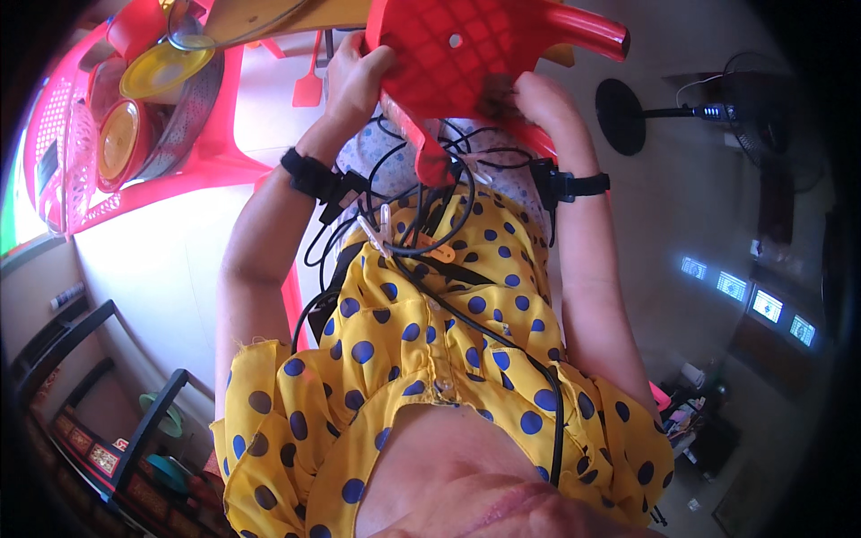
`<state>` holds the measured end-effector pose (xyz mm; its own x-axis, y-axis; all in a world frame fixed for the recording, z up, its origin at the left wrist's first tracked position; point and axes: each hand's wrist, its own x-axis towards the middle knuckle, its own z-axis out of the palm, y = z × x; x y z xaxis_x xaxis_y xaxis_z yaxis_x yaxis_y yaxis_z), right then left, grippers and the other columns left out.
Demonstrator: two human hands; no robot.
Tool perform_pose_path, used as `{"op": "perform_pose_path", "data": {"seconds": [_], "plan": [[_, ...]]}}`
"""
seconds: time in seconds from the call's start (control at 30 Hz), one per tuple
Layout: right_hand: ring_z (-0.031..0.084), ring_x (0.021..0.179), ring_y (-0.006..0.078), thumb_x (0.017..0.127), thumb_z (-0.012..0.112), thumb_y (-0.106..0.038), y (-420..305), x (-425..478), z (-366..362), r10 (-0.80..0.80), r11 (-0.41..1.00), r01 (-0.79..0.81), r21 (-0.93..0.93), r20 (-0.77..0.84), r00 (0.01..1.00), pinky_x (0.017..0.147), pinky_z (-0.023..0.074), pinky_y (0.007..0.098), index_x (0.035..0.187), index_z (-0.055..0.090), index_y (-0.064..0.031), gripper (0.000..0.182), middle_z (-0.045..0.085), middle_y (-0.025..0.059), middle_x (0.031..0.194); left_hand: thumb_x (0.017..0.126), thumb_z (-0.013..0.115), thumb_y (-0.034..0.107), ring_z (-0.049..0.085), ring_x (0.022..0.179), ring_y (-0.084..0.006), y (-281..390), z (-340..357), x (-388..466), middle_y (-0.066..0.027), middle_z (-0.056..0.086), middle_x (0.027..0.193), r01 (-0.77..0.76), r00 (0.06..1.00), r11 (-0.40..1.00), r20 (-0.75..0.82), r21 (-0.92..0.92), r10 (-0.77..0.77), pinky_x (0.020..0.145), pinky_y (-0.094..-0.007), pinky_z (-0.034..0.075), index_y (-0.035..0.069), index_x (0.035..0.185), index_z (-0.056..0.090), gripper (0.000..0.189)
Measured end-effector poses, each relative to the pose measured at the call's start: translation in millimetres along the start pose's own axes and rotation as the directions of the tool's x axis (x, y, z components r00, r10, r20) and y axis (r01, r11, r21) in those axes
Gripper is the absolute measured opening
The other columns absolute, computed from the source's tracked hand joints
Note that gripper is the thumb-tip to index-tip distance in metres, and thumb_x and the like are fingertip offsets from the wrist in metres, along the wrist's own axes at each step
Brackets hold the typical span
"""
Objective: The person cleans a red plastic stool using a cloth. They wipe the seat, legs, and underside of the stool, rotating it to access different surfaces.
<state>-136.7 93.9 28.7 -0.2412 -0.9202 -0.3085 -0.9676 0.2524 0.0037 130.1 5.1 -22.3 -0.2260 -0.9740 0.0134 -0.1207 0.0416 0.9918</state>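
A red plastic stool [464,60] is held up in front of my lap, tilted, with a small round hole in its panel and its legs sticking out. My left hand [356,77] grips its left edge, fingers and thumb around the rim. My right hand [541,101] is at its lower right, closed on a dark, blurred bunched thing [498,97] pressed to the red plastic; what it is cannot be told. Black cables [464,222] hang across my lap, with white clips [380,232] and an orange tag [434,249] at my waist.
On the left, a pink plastic chair [202,161] bears a yellow plate [168,67], bowls and baskets. A yellow wooden surface [289,17] lies beyond it. A red fly swatter [308,91] is near the floor. A standing fan [622,116] is at the right. Dark-framed furniture [144,430] stands lower left.
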Motion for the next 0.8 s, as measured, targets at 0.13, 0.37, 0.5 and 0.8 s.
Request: {"op": "perform_pose_path", "data": {"seconds": [0.13, 0.37, 0.5, 0.8], "plan": [[0.07, 0.078, 0.0245, 0.089, 0.06, -0.014, 18, -9, -12, 0.038, 0.968, -0.067, 0.244, 0.122, 0.992, 0.071, 0.0534, 0.0364, 0.107, 0.07, -0.0048, 0.023, 0.072, 0.0155, 0.091, 0.074, 0.06, 0.039, 0.065, 0.097, -0.0324, 0, 3, 0, -0.025, 0.066, 0.109, -0.001, 1.0, 1.0, -0.014, 0.013, 0.001, 0.089, -0.0386, 0.048, -0.008, 0.122, 0.056, 0.067], [0.069, 0.078, 0.0254, 0.089, 0.066, -0.017, 28, -31, -34, 0.0, 0.988, -0.026, 0.151, 0.172, 0.985, 0.07, 0.0538, 0.0354, 0.094, 0.071, -0.0047, 0.014, 0.071, 0.0148, 0.09, 0.074, 0.062, 0.039, 0.066, 0.096, -0.03, -5, 2, 4, -0.0232, 0.067, 0.106, -0.028, 0.999, 0.998, -0.016, 0.062, 0.029, 0.088, -0.0374, 0.049, -0.007, 0.118, 0.059, 0.064], [0.065, 0.066, 0.0252, 0.084, 0.069, -0.013, 35, -42, -38, 0.012, 1.0, -0.015, 0.018, 0.156, 0.988, 0.062, 0.0511, 0.035, 0.083, 0.068, -0.0018, 0.012, 0.067, 0.0158, 0.076, 0.073, 0.057, 0.011, 0.059, 0.087, -0.0191, 27, 11, -5, -0.0126, 0.064, 0.1, 0.054, 0.999, 0.949, 0.008, -0.309, -0.054, 0.078, -0.0314, 0.048, -0.006, 0.114, 0.057, 0.044], [0.065, 0.07, 0.0306, 0.083, 0.062, -0.016, 38, -69, -40, -0.157, 0.98, 0.165, 0.111, -0.073, 0.985, 0.067, 0.051, 0.0368, 0.089, 0.067, -0.0029, 0.015, 0.066, 0.0166, 0.076, 0.074, 0.057, 0.01, 0.059, 0.088, -0.019, 7, 10, -1, -0.0124, 0.065, 0.097, 0.071, 0.997, 0.958, 0.009, -0.279, -0.071, 0.077, -0.0308, 0.049, -0.006, 0.115, 0.056, 0.045]]}}
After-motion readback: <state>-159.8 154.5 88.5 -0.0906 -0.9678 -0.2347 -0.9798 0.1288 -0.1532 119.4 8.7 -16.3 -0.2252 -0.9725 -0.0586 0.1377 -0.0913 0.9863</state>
